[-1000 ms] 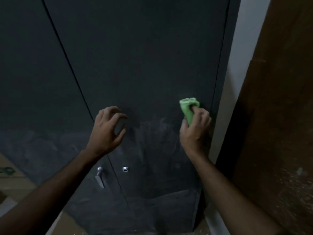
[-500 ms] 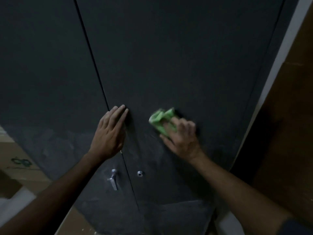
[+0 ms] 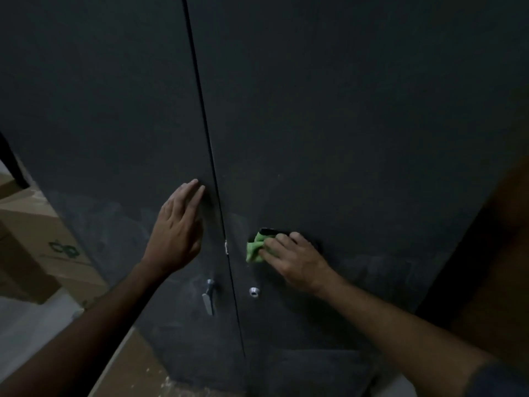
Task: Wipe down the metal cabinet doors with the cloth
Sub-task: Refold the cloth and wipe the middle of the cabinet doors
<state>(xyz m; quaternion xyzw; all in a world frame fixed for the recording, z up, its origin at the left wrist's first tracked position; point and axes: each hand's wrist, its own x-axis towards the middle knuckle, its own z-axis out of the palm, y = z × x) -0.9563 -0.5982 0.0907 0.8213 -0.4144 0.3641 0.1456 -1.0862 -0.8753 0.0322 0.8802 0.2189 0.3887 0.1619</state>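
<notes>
Cabinet doors: dark metal, spanning behind both your hands. Left hand: fingers straight, laid flat on the left door, likely bracing it shut. Right hand: pinched the green cloth against the right door, beside the seam.

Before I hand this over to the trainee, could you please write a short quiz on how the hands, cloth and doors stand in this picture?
1. True or false: the left hand lies flat on the left door.
2. Which hand holds the green cloth? A. left B. right C. both
3. Fill in: the cloth is on the right door, above the round ____.

Key:
1. True; its fingers are straight, beside the seam.
2. B; the right hand presses the cloth to the door.
3. Lock; the handle is on the left door.
</notes>
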